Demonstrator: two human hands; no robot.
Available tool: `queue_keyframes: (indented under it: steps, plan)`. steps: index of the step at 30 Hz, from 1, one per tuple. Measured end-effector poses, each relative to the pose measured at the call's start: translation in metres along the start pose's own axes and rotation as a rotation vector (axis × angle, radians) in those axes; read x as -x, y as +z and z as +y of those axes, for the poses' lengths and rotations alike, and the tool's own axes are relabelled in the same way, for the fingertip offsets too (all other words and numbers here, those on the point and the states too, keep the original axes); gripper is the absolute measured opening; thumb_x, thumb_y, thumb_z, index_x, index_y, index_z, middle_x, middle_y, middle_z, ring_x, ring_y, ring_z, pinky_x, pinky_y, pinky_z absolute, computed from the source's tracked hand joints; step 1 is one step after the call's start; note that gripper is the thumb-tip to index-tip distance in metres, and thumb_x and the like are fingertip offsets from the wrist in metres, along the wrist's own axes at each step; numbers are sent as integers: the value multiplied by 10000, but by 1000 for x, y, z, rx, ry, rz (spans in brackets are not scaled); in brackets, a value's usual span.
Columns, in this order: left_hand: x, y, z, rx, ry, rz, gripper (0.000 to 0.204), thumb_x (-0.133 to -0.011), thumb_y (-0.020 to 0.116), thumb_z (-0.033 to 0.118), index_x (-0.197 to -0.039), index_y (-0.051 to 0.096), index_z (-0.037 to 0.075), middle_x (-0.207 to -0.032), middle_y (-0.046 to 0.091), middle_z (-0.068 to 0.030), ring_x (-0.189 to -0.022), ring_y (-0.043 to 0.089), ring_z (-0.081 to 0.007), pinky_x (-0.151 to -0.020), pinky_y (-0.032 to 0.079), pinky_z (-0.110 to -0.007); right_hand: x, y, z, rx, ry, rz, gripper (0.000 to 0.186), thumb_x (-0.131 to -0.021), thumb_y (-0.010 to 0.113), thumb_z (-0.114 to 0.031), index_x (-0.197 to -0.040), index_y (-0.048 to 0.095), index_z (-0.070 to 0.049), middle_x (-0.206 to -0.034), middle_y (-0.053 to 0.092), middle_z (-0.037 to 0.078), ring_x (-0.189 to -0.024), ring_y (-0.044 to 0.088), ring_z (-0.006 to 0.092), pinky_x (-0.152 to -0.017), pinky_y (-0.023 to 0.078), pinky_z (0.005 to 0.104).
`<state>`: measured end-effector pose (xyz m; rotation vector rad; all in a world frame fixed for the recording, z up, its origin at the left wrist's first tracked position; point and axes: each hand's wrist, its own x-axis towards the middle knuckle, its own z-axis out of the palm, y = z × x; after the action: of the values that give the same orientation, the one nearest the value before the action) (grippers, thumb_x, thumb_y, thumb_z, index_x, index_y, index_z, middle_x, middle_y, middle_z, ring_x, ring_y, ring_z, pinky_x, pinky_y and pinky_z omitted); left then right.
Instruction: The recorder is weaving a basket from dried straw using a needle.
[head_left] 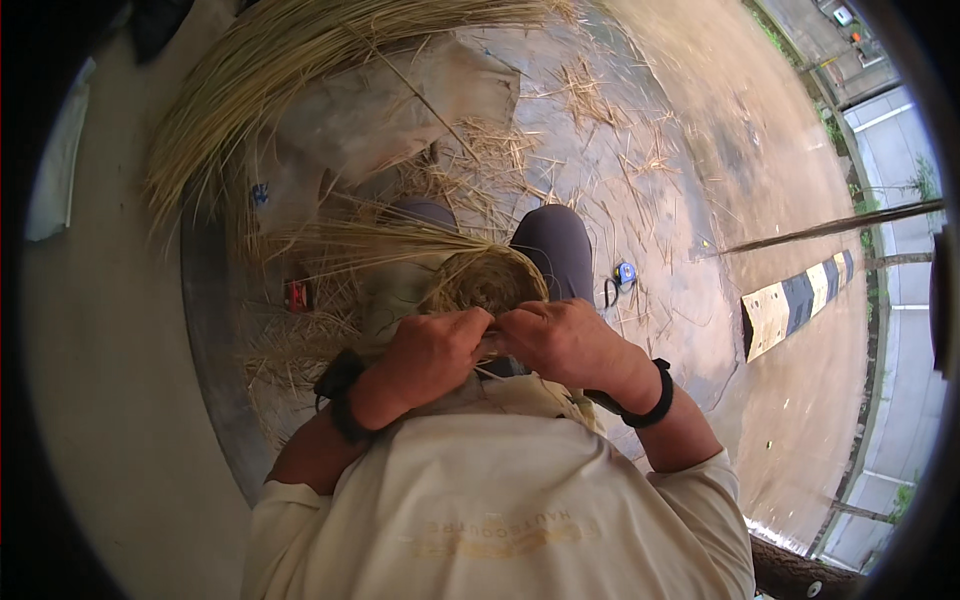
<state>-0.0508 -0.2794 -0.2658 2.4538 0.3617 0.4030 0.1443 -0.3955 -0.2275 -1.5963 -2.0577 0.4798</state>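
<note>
A round basket of woven straw [487, 282] rests in my lap between my knees, its coiled inside facing up. Long loose strands [375, 243] fan out from its rim toward the left. My left hand [432, 352] is closed at the near rim, thumb and fingers pinched together. Right beside it, my right hand [563, 340] is closed on the same rim, and the two hands' fingertips almost meet. Whatever thin strand lies between the fingertips is too small to make out.
A big bundle of long straw [290, 75] lies at the far left, near a clear plastic sheet [400, 105]. Straw scraps [590, 95] litter the floor mat. A blue tape measure [626, 274] sits right of my knee, a red object [298, 295] at left. A striped barrier [797, 303] stands farther right.
</note>
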Motion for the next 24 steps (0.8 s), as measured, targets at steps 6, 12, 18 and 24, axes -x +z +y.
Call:
queue_keyframes:
  steps: [6, 12, 18, 24]
  plan:
    - [9, 0, -32, -84, 5, -43, 106, -894, 642, 111, -975, 579, 83, -751, 662, -129, -703, 695, -338, -606, 549, -456, -12, 10, 6, -11, 80, -113, 156, -909, 686, -181, -980, 642, -50, -835, 664, 93, -765, 693, 316, -594, 549, 428]
    - [29, -25, -59, -168, -154, -134, 315, -906, 618, 89, -1219, 599, 56, -786, 692, -197, -724, 705, -382, -626, 559, -485, -47, -14, 25, 225, 271, 61, 323, -931, 671, -208, -1218, 637, -65, -1126, 696, 142, -1055, 675, 314, -846, 544, 421]
    - [20, -29, -67, -281, -94, 3, 522, -940, 552, 102, -1454, 479, 44, -740, 694, -225, -644, 695, -403, -584, 566, -508, -62, 24, 58, 198, 90, 66, 313, -912, 675, -208, -1182, 644, -52, -1094, 706, 149, -1022, 686, 327, -822, 553, 421]
    - [16, -35, -78, -245, -159, -147, 712, -858, 597, 29, -1535, 380, 68, -809, 694, -242, -677, 693, -410, -603, 556, -496, -80, 30, 63, 67, 151, 11, 207, -927, 661, -258, -1000, 687, -66, -846, 713, 153, -750, 703, 371, -657, 568, 468]
